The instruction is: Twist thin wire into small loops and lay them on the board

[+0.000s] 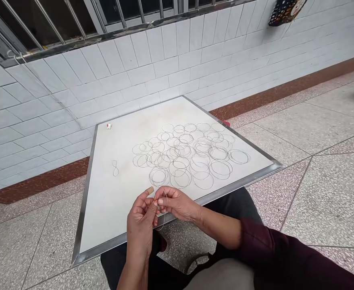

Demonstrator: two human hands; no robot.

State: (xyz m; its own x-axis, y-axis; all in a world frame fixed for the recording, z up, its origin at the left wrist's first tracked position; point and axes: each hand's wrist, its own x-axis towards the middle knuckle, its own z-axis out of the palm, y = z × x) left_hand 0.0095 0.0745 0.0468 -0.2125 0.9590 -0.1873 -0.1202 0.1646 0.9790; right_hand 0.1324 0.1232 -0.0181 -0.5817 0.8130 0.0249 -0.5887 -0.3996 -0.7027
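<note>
My left hand (140, 217) and my right hand (178, 203) meet over the table's near edge, fingertips pinched together. Between them they hold a thin wire (165, 219), which curves down in a loose loop below the fingers. The exact spot where the fingers grip it is too small to make out. A tan wrap covers one left fingertip, which points up and away from the pinch. Just beyond my hands, many thin wire rings (192, 172) lie overlapping on the white table (116, 213). Apart from them, on the left, lies a wire twisted into a figure eight (115, 169).
A metal trim (249, 178) edges the table. On its far left corner sits a small white and red object (109, 126). Behind are a tiled wall (165, 76) and a barred window (119, 16). A patterned bag (286, 12) hangs at upper right.
</note>
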